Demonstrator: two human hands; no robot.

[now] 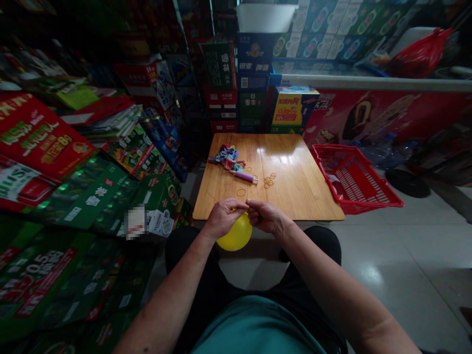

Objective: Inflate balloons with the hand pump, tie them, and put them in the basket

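Observation:
A blown-up yellow balloon (236,237) hangs below my fingers at the table's near edge, between my knees. My left hand (224,216) is closed in a pinch at its top. Fingertip to fingertip with it, my right hand (266,215) is also pinched at the balloon's neck, which the fingers hide. Whether a rubber band is between them I cannot tell. On the wooden table (291,201) lie a purple hand pump (243,176), a heap of colourful uninflated balloons (229,157), one loose rubber band (241,192) and a cluster of several rubber bands (269,182).
A red plastic basket (359,179) stands against the table's right side. Stacked green beer cartons (99,189) fill the left. Behind the table are more boxes (254,64), a yellow-and-blue carton (293,107) and a chest freezer (368,82) with a red plastic bag (420,55) on top.

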